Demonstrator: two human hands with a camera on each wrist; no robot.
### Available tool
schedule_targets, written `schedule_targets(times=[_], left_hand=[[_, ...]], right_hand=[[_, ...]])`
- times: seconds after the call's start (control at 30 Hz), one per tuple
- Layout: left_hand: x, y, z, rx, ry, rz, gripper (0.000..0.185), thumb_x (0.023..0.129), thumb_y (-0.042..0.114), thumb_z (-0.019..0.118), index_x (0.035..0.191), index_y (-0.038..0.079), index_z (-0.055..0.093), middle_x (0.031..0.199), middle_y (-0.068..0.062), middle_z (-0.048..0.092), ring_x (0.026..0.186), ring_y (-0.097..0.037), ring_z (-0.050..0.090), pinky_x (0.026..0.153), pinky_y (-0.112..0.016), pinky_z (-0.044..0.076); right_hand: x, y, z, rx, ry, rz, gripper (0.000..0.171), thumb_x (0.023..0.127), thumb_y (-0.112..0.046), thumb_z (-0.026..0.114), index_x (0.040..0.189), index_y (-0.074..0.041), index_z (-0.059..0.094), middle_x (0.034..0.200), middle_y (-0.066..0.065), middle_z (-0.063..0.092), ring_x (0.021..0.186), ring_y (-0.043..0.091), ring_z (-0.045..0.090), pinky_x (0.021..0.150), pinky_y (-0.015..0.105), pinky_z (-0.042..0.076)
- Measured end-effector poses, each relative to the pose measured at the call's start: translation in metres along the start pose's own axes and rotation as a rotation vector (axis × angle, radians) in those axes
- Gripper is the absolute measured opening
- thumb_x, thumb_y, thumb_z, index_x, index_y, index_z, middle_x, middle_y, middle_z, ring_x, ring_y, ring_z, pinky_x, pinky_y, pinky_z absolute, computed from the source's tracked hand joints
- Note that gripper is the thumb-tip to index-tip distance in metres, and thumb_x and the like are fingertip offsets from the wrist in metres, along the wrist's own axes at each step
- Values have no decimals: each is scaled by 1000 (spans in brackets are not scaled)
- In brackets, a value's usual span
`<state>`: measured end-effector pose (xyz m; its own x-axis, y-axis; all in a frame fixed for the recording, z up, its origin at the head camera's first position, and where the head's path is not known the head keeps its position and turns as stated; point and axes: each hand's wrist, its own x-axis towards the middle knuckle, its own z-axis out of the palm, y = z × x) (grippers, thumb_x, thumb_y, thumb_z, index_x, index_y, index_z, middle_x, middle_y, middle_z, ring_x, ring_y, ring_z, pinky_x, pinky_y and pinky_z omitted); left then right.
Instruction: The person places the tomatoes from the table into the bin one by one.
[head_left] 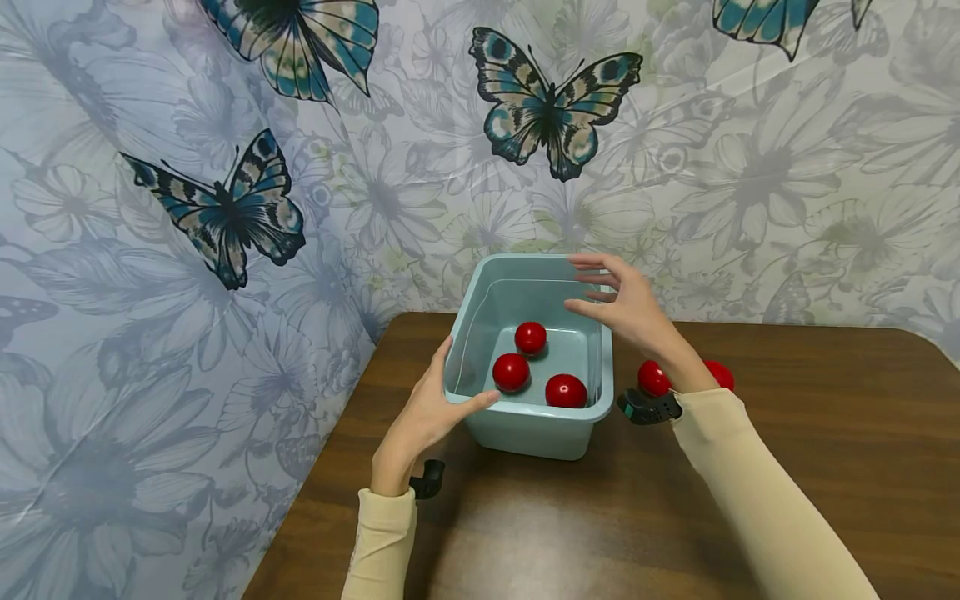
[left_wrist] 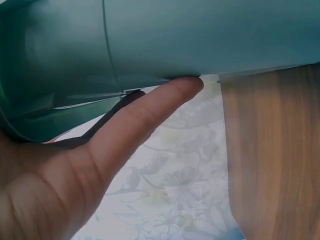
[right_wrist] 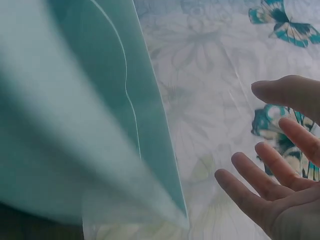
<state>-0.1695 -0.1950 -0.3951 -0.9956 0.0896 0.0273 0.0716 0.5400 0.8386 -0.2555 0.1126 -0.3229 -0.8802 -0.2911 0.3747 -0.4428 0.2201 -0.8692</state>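
Left hand [head_left: 420, 417] gripped the teal tub [head_left: 525, 429] rim, right hand [head_left: 626, 304] hovered open-fingered above it; three red balls [head_left: 511, 372] inside, two more red balls [head_left: 653, 377] sat behind the right wrist.

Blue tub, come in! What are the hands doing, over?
Left hand holds the blue tub by its rim, thumb over the edge. Right hand open above the tub, holding nothing. Three red balls inside, more on the table. Nothing in the way.
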Motion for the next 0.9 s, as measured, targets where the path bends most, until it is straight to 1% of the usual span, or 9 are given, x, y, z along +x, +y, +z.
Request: schedule_targets(times=[0.17,0.33,0.43,0.53,0.6,0.7,0.8,0.83,0.9], left_hand=[[1,0,1,-4,-10,9,119,83,56,84,170,26,9,165,-6,36,145,-33,45,116,-61,38],[0,0,1,7,-10,-3,119,83,57,84,170,24,8,166,-7,34,145,-35,44,116,-63,37],[-1,0,0,8,-9,-10,120,83,58,84,170,26,7,167,-7,33,147,-34,42,117,-63,36],[-1,0,0,5,-12,-10,119,83,57,83,170,27,7,168,-6,32,148,-33,41,118,-63,35],[-1,0,0,2,-12,-11,119,83,57,83,169,28,7,168,-5,32,148,-33,40,118,-63,34],[-1,0,2,4,-12,-11,118,84,57,83,169,28,7,167,-6,33,148,-34,40,117,-64,35],[0,0,2,7,-8,-17,118,83,57,83,169,28,8,167,-6,34,147,-34,41,117,-64,36],[0,0,3,7,-8,-17,118,83,57,83,169,28,8,167,-6,34,147,-34,42,117,-64,36],[0,0,3,1,-7,-15,117,84,57,83,169,29,8,166,-6,34,147,-34,42,117,-64,36]], right_hand=[[-18,14,-25,-39,33,18,57,94,0,76,146,1,54,145,16,55,131,33,58,110,48,48],[-42,39,-51,-92,86,50,57,95,-6,78,147,-1,55,144,11,56,125,18,59,102,23,52],[-57,57,-64,-153,112,86,57,95,-8,78,146,1,55,145,16,54,127,25,60,97,14,50],[-73,79,-77,-237,124,127,58,96,-12,78,147,2,54,147,22,53,131,39,55,96,13,50],[-83,94,-85,-292,128,161,59,97,-15,78,147,1,53,146,25,53,131,44,53,98,21,52],[-98,116,-94,-325,128,213,61,97,-19,78,149,1,52,147,29,52,132,50,50,105,45,51],[-110,134,-101,-337,118,247,63,97,-18,78,149,3,50,147,33,50,131,55,49,102,66,45],[-113,140,-102,-341,115,253,63,97,-17,78,149,4,51,146,35,49,131,58,48,101,70,43],[-118,151,-103,-371,110,266,62,96,-15,79,147,5,52,144,37,48,129,59,48,100,72,42]])
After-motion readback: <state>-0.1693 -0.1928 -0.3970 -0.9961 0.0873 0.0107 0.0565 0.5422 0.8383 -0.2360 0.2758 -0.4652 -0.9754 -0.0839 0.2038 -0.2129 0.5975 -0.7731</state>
